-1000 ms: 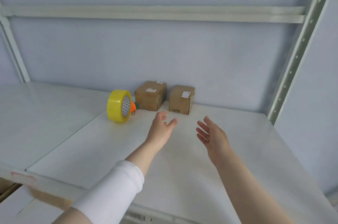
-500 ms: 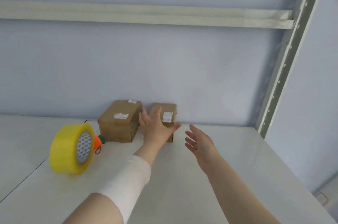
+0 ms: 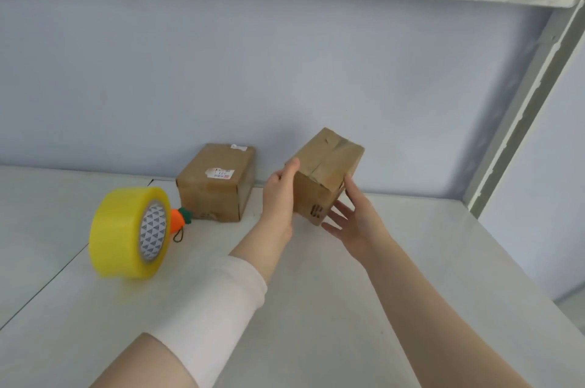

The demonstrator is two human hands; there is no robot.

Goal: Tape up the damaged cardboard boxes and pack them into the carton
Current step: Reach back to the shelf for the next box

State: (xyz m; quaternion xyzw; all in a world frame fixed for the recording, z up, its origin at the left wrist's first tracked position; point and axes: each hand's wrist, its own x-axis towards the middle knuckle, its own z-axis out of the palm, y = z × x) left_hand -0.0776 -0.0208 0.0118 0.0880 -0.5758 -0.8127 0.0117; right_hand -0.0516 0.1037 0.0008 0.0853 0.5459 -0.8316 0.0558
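The small brown cardboard box (image 3: 326, 172) is off the white shelf (image 3: 316, 292), held tilted in the air near the shelf's back edge, right of its middle. The left hand (image 3: 280, 194) grips its left face, thumb laid up along the near edge; the other fingers are hidden behind the cardboard. The right hand (image 3: 354, 216) meets the lower right side with its fingers (image 3: 350, 188) spread and fairly straight, propping the box, not wrapped round it.

From how easily it sits tipped between two hands, it looks light. The walls seem stiff enough to take a squeeze across opposite faces, though worn cardboard gives at the corners, so flat palms on the side faces look the safest hold, which leaves the top seam free for taping. The dull surface should not slip.

Its upturned face shows creases and a rough seam down the middle, with what may be old tape; dark print marks the lower near corner.

A second brown cardboard box (image 3: 215, 185), with a white label, sits at the back edge just to the left. A roll of yellow packing tape (image 3: 123, 235) stands on edge further left, a small orange carrot-shaped charm (image 3: 180, 219) just behind it. No carton is in view.
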